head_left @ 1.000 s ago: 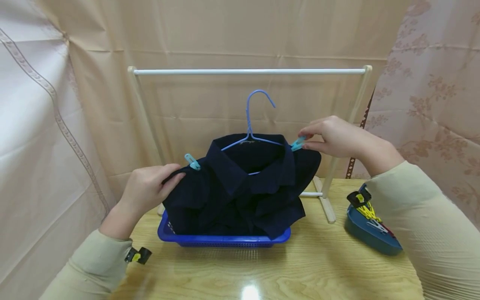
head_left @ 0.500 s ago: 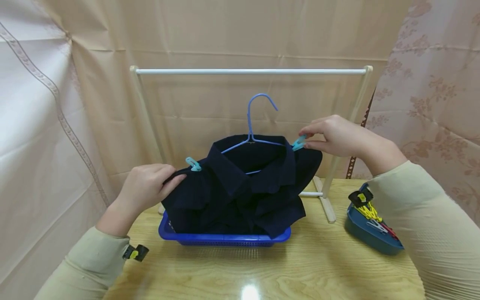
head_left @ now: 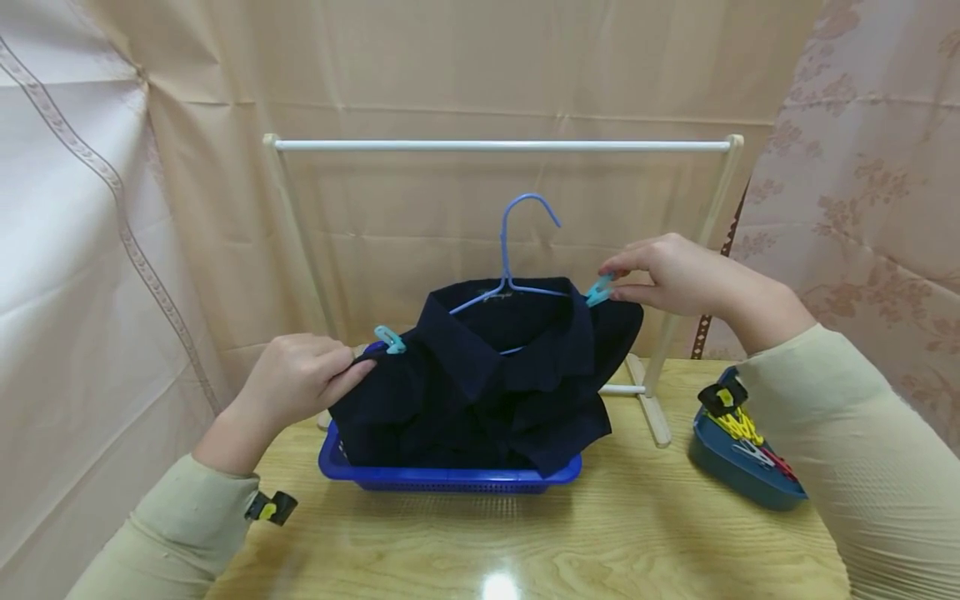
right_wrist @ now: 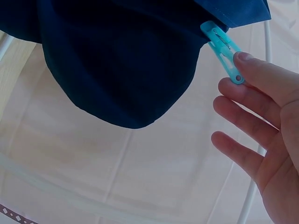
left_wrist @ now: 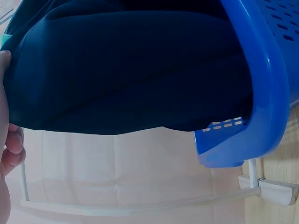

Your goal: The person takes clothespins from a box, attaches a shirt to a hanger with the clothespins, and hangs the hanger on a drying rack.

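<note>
A dark navy collared shirt (head_left: pixel 457 400) hangs on a blue wire hanger (head_left: pixel 505 250), its lower part inside a blue basket (head_left: pixel 450 478). My left hand (head_left: pixel 300 379) pinches the shirt's left-side shoulder edge between thumb and fingers. Close to those fingertips, a turquoise clothespin (head_left: pixel 391 340) sits on that shoulder. On the other shoulder is a second turquoise clothespin (right_wrist: pixel 223 51), pinched at its tail by thumb and forefinger of my right hand (right_wrist: pixel 271 107). The other fingers of that hand are spread apart. Most of the hanger's bar is hidden under the cloth.
Behind the basket stands a drying rack with a white top bar (head_left: pixel 495 146). At right on the wooden table (head_left: pixel 390 550), a dark teal container (head_left: pixel 742 475) holds yellow, white and red clothespins, partly behind the right sleeve. Beige cloth hangs behind.
The hanger's hook and the collar have dropped slightly and shifted right. The left-side clothespin has lowered a little with its shoulder. Both hands keep their grips.
</note>
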`<state>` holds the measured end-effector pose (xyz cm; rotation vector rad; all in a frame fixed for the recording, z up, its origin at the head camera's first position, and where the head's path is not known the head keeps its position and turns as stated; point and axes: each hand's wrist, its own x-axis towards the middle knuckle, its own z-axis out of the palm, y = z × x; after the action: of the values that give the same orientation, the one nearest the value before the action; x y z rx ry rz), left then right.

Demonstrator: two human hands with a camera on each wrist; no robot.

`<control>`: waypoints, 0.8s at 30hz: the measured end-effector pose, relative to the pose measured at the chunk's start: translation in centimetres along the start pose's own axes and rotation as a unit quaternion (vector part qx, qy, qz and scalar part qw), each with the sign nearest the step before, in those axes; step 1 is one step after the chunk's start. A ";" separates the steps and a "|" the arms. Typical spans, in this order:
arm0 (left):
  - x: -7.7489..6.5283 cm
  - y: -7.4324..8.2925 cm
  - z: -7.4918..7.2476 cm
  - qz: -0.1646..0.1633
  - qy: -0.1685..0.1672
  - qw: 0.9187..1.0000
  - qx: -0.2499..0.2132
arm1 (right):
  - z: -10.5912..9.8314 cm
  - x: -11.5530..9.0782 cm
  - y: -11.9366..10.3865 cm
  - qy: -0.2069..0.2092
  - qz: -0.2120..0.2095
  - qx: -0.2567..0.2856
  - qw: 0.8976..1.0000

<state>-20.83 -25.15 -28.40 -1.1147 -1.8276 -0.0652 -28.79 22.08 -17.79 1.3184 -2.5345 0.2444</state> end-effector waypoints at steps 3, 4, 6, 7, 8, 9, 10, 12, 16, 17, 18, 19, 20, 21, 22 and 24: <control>0.3 0.2 -0.1 0.005 0.006 1.000 -0.007 | 0.0 -0.1 0.0 -0.001 -0.001 0.003 1.000; 0.4 0.3 -0.1 0.007 0.009 1.000 -0.006 | 0.0 -0.1 0.0 0.000 -0.001 0.002 1.000; 0.6 0.5 -0.3 0.010 0.014 1.000 -0.005 | 0.0 -0.1 0.0 0.003 0.000 0.000 1.000; 0.8 0.6 -0.3 0.011 0.019 1.000 -0.003 | 0.0 -0.1 0.0 0.005 0.001 -0.001 1.000; 0.9 0.7 -0.4 0.013 0.023 1.000 0.000 | 0.0 -0.1 0.0 0.007 0.002 -0.002 1.000; 1.0 0.8 -0.5 0.016 0.028 0.999 0.003 | 0.0 -0.1 0.0 0.008 0.003 -0.002 1.000; 1.1 1.0 -0.6 0.018 0.034 0.999 0.006 | 0.1 -0.1 0.1 0.008 0.005 -0.002 1.000; 1.3 1.2 -0.8 0.024 0.050 0.998 0.009 | 0.1 -0.1 0.1 0.009 0.008 0.000 1.000; 1.6 1.5 -0.9 0.038 0.081 0.996 0.011 | 0.0 -0.2 0.0 0.009 0.017 0.005 1.000; 1.6 1.6 -0.9 0.041 0.087 0.995 0.011 | 0.0 -0.3 0.0 0.009 0.019 0.005 1.000; 1.7 1.7 -0.9 0.042 0.092 0.995 0.010 | -0.1 -0.3 -0.1 0.009 0.022 0.005 1.000; 1.7 1.7 -0.9 0.044 0.096 0.994 0.010 | -0.1 -0.4 -0.1 0.009 0.026 0.006 1.000; 1.7 1.8 -0.9 0.044 0.101 0.994 0.011 | -0.2 -0.5 -0.2 0.010 0.032 0.007 0.999; 1.7 1.8 -0.9 0.045 0.105 0.993 0.010 | -0.3 -0.7 -0.2 0.010 0.039 0.007 0.999; 1.7 1.8 -0.9 0.045 0.109 0.993 0.009 | -0.4 -0.8 -0.2 0.011 0.046 0.008 0.999; 1.7 1.8 -0.8 0.045 0.119 0.992 0.006 | -0.5 -1.1 -0.2 0.019 0.060 0.009 0.998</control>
<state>-19.17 -23.34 -27.38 -1.1286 -1.5625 -0.1277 -27.93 22.97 -17.65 1.1586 -2.5886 0.3131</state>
